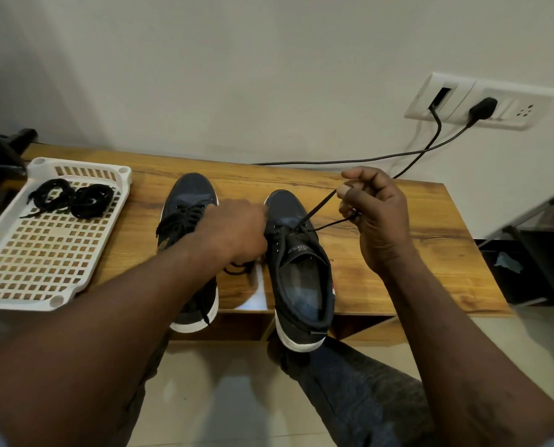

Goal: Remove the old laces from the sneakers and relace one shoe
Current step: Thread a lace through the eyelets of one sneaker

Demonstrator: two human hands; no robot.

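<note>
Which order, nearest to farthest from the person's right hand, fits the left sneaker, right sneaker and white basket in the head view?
1. Right sneaker, just left of the right hand, which pinches its lace.
2. Left sneaker, further left, partly hidden by the left hand.
3. White basket, at the table's far left.

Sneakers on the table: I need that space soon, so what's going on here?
A person is working on the laces. The right hand pinches a black lace running from the front eyelets of the right-hand sneaker, whose upper eyelets are empty. The left hand is between the shoes, fingers hidden. The other sneaker is still laced.
</note>
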